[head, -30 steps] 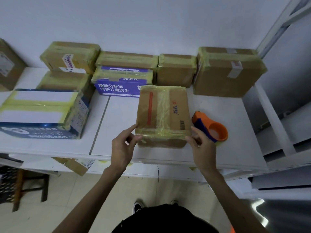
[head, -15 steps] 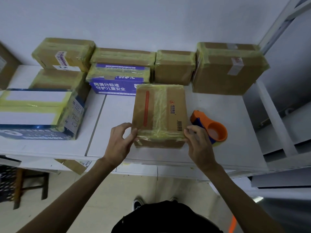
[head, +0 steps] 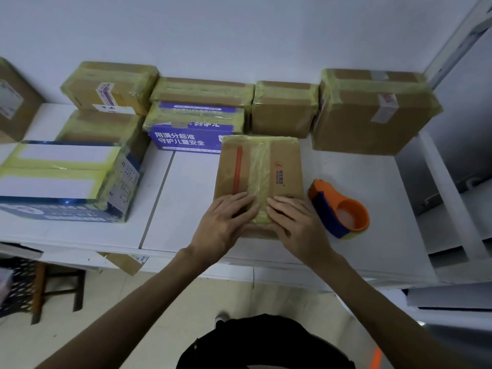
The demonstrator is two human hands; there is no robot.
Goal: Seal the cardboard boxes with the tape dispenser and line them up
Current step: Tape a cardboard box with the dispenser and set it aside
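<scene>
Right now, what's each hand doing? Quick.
Left hand: open, fingers flat, pressing the taped cardboard box.
Right hand: open, fingers flat on the same box; the orange tape dispenser lies beside it, untouched.

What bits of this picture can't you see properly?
1. Head view: the left hand and right hand hide the near end of the middle box.
2. Head view: the picture's edge cuts off the brown box at far left.
3. Head view: the roll inside the tape dispenser is too blurred to judge.
</scene>
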